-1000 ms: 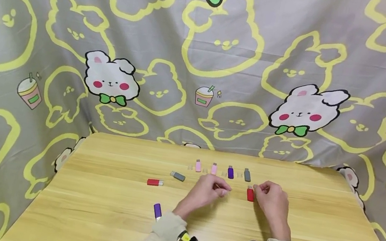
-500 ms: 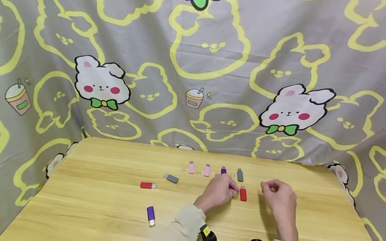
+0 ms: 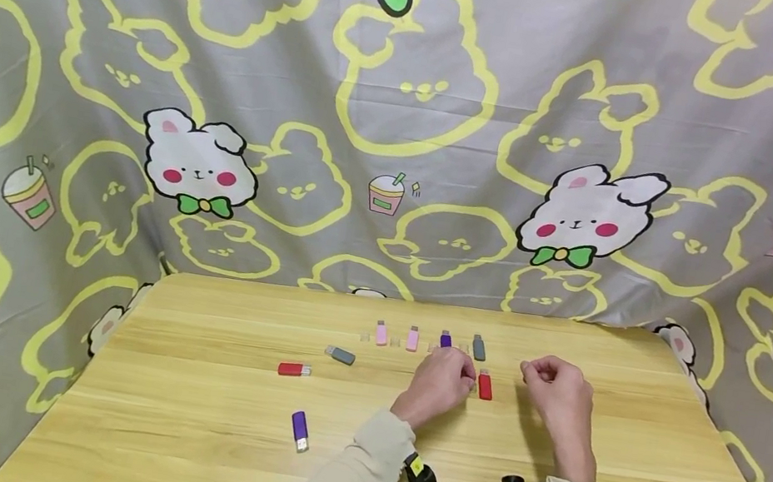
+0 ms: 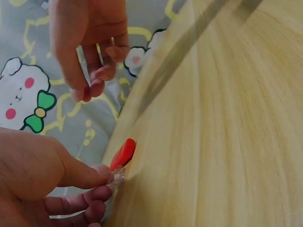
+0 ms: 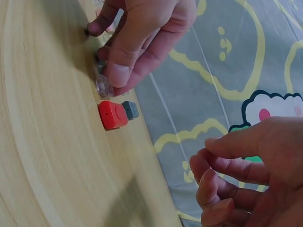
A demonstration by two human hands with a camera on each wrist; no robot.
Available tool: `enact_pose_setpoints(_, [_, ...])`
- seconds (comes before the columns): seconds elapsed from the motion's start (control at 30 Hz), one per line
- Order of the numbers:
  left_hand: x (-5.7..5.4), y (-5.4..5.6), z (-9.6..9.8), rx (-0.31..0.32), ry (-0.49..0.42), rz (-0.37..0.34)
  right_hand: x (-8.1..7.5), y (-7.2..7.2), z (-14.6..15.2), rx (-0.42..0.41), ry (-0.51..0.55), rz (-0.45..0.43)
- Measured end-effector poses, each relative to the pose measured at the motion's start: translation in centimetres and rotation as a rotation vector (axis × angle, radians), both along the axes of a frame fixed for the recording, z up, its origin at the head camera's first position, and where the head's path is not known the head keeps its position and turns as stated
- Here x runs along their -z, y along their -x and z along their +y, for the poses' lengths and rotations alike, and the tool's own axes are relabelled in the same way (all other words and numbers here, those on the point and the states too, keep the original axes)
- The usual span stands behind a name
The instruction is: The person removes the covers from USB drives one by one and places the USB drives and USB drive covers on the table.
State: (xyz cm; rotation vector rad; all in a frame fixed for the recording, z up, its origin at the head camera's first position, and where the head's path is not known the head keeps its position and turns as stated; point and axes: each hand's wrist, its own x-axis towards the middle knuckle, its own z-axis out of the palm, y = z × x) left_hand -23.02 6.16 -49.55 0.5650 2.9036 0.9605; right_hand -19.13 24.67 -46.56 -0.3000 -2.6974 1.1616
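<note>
My left hand (image 3: 440, 384) pinches a small clear plastic cap (image 5: 103, 86) between thumb and fingers. It holds the cap low over the table, right beside a red USB stick (image 3: 485, 386) that lies with its metal plug pointing away from me. My right hand (image 3: 559, 395) hovers to the right of that stick, fingers loosely bent and nothing in them. Behind my left hand, partly covered by it, is a purple USB stick (image 3: 446, 340). A grey USB stick (image 3: 479, 348) lies just beyond the red one.
Farther left in the back row lie two pink USB sticks, one (image 3: 382, 334) beside the other (image 3: 412, 339), with clear caps (image 3: 395, 342) by them. Loose on the left are a grey stick (image 3: 340, 355), a red stick (image 3: 293, 370) and a purple stick (image 3: 299, 430). A patterned curtain (image 3: 289, 91) borders the table.
My left hand has moved right with the clear cap, up to the red USB stick's left side. My right hand has drawn away from that stick to the right. The head view has shifted slightly.
</note>
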Motion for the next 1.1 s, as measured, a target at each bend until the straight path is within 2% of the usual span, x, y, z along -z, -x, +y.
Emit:
enact_pose_setpoints(0.13, [-0.5,-0.1,-1.3,0.02,-0.121,-0.037,-0.1,0.0,-0.3,-0.012,0.007,0.007])
enact_pose_setpoints(0.27, [-1.9,-0.2,-3.6,0.034,-0.271,-0.081,-0.4,0.1,-0.7,-0.018,-0.003,0.024])
enact_pose_setpoints(0.33, [-2.7,-0.2,-5.3,0.024,-0.333,-0.077,-0.6,0.1,-0.9,-0.025,-0.014,0.047])
enact_pose_setpoints(0.5, [-4.6,-0.3,-10.0,-0.036,-0.465,-0.008,-1.1,0.4,-2.3,-0.095,-0.018,0.146])
enact_pose_setpoints(0.63, [-5.5,-0.6,-14.0,-0.131,-0.526,0.071,-1.8,0.5,-4.2,-0.195,0.015,0.206])
enact_pose_setpoints(0.73, [-5.7,-0.9,-16.6,-0.201,-0.566,0.105,-2.4,0.2,-6.0,-0.256,0.052,0.238])
enact_pose_setpoints(0.83, [-5.4,-1.1,-18.6,-0.243,-0.606,0.12,-2.8,-0.2,-8.0,-0.312,0.1,0.26])
enact_pose_setpoints(0.93, [-5.1,-1.1,-20.1,-0.279,-0.636,0.124,-2.7,-0.5,-10.3,-0.39,0.13,0.269])
enact_pose_setpoints(1.1, [-5.3,-0.9,-21.8,-0.323,-0.681,0.125,-1.8,-0.7,-14.1,-0.506,0.133,0.26])
